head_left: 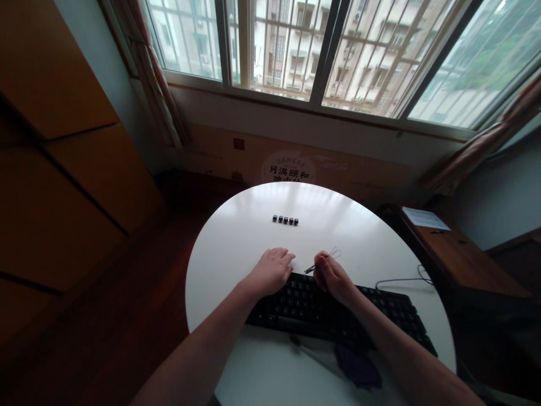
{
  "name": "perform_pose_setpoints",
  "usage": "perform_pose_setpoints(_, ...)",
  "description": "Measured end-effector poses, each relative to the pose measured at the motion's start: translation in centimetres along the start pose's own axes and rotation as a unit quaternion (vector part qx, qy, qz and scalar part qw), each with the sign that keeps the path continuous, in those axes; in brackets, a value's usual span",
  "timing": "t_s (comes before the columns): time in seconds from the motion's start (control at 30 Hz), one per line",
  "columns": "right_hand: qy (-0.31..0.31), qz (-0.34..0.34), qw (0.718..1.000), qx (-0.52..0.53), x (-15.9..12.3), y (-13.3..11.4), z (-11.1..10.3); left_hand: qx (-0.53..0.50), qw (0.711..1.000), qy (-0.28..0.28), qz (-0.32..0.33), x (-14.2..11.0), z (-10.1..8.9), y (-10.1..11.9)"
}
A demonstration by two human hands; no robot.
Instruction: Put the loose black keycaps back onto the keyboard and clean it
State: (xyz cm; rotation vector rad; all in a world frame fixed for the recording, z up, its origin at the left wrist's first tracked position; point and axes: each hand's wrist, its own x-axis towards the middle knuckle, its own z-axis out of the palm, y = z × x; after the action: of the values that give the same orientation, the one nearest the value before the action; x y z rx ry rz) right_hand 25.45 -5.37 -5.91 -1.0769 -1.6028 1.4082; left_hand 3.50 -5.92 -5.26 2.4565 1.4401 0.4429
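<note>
A black keyboard (pixel 291 307) lies across the round white table. My left hand (pixel 274 269) rests flat over its upper left edge, fingers stretched out and holding nothing. Closed in a pinch above the keyboard's back edge, my right hand (pixel 329 274) grips what looks like a wire keycap puller (pixel 335 252). Thin wire loops stick out beyond the fingers, and a dark end points left toward the keys. Several small black keycaps (pixel 286 220) stand in a short row farther back. My right hand and forearm hide part of the keys.
In front of the keyboard lie a purple cloth (pixel 357 366) and a thin dark-tipped brush-like tool (pixel 296 341). A cable (pixel 397 279) runs off the table's right edge. A wooden desk (pixel 465 254) with a paper sheet (pixel 425 217) stands to the right.
</note>
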Motion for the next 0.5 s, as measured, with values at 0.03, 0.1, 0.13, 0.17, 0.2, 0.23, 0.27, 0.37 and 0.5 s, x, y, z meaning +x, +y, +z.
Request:
perform_pose_setpoints(0.03, -0.004, 0.003, 1.000, -0.002, 0.1, 0.0, 0.0, 0.004, 1.000, -0.002, 0.001, 0.0, 0.1, 0.0)
perform_pose_setpoints(0.1, -0.018, 0.034, 0.999, 0.008, 0.2, -0.2, -0.1, 0.011, 1.000, -0.006, 0.002, 0.1, 0.2, -0.1)
perform_pose_setpoints(0.13, -0.025, 0.052, 0.998, 0.012, 0.3, -0.4, -0.1, 0.015, 1.000, -0.007, 0.001, 0.1, 0.2, -0.1)
perform_pose_setpoints(0.17, -0.030, 0.062, 0.998, 0.012, 0.4, -0.7, -0.2, 0.018, 1.000, -0.008, -0.002, 0.1, 0.1, -0.1)
perform_pose_setpoints(0.2, -0.033, 0.065, 0.997, 0.007, 0.4, -0.9, -0.3, 0.020, 1.000, -0.010, -0.004, 0.1, 0.0, -0.1)
perform_pose_setpoints(0.23, -0.034, 0.060, 0.998, -0.003, 0.5, -1.0, -0.3, 0.020, 1.000, -0.013, -0.008, 0.1, 0.0, -0.1)
perform_pose_setpoints(0.27, -0.033, 0.050, 0.998, -0.014, 0.4, -1.1, -0.3, 0.020, 1.000, -0.016, -0.010, 0.1, -0.1, 0.0)
perform_pose_setpoints(0.37, -0.034, 0.020, 0.998, -0.045, 0.1, -1.1, -0.4, 0.016, 1.000, -0.020, -0.014, 0.1, -0.2, 0.0)
perform_pose_setpoints(0.5, -0.058, -0.022, 0.994, -0.091, -0.5, -0.8, -0.7, 0.006, 1.000, -0.015, -0.019, 0.1, -0.1, -0.1)
